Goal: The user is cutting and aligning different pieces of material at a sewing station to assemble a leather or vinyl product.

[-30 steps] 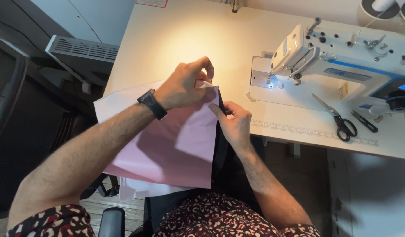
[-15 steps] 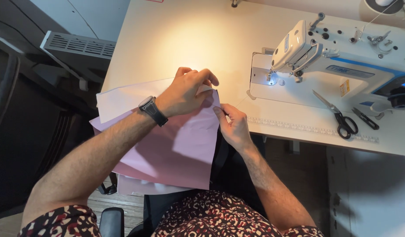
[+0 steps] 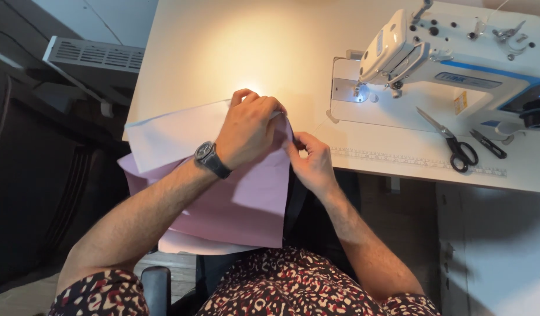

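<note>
Pink fabric (image 3: 246,205) is lying over the table (image 3: 223,52) edge and hanging toward the lap, with the left hand (image 3: 249,129) pressing closed on its upper edge. Beside it, the right hand (image 3: 311,161) is pinching the same edge. Scissors (image 3: 451,140) are resting near the sewing machine (image 3: 445,52), well apart from both hands.

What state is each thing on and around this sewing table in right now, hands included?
Pink fabric: folded, draped off the table edge, gripped at its top corner.
White fabric: lying flat under the pink piece.
Left hand: closed on the fabric corner.
Right hand: pinching the fabric edge.
Sewing machine: needle light on, nothing under the needle.
Scissors: lying on the table, blades closed.
Wristwatch: strapped on the left wrist.
</note>
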